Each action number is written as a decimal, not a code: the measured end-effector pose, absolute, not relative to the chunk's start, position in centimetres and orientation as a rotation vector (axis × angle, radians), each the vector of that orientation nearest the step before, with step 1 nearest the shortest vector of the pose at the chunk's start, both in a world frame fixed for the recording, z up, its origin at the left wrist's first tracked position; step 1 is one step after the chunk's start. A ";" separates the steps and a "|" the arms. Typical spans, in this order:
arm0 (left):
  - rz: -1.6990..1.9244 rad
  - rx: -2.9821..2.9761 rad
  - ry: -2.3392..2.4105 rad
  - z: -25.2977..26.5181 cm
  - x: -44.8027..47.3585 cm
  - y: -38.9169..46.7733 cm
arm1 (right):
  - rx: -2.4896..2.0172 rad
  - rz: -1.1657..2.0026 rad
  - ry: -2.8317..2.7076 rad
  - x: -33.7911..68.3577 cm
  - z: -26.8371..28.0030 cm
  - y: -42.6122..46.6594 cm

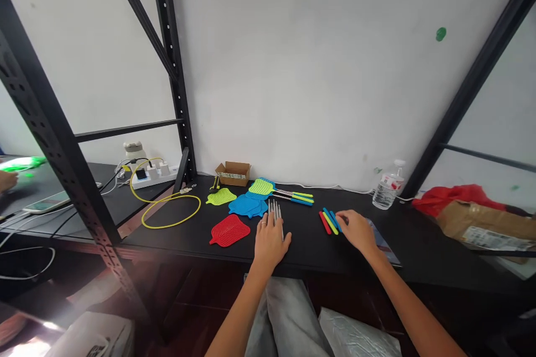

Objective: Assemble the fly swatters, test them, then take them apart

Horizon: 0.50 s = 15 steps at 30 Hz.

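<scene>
My left hand (271,242) lies palm down with fingers stretched over several thin silver metal rods (275,209) on the black table. My right hand (355,230) has its fingertips drawn together on a blue handle (338,225). Beside that lie another blue handle (329,217), a yellow-green handle (330,223) and a red handle (325,223). Left of my left hand are loose fly swatter heads: a red one (230,230), a few blue ones (247,205) and a yellow-green one (221,196). Behind them, rods with blue and yellow-green handles (302,198) lie beside another yellow-green swatter head (260,187).
A small open cardboard box (233,173) stands against the wall. A water bottle (388,185) and a dark tablet (383,242) are on the right, near a brown package (486,226). A yellow cable (171,223) loops at left by a metal post (180,78).
</scene>
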<state>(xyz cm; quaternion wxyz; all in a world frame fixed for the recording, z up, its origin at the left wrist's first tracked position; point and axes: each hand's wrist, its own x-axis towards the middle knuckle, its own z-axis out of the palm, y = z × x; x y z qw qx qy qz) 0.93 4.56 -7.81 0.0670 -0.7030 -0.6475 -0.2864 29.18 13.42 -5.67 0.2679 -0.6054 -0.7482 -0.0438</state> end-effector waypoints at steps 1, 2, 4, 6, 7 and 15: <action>-0.870 -2.105 -1.936 -7.7 1.0 4.5 | -1.674 -0.129 -2.026 29.5 -6.1 12.8; -0.873 -2.088 -1.926 -7.6 1.0 4.4 | -1.705 -0.142 -2.031 29.7 -6.5 12.4; -0.862 -2.045 -1.931 -7.4 1.1 4.3 | -1.746 -0.177 -2.029 29.4 -6.8 12.0; -0.839 -1.992 -1.961 -7.1 1.3 4.1 | -1.777 -0.192 -2.021 28.9 -6.6 12.0; -0.827 -1.968 -1.977 -7.0 1.3 4.1 | -1.792 -0.188 -2.018 28.6 -6.4 12.1; -0.788 -1.927 -1.984 -6.8 1.4 4.0 | -1.819 -0.125 -2.124 27.1 -5.1 12.8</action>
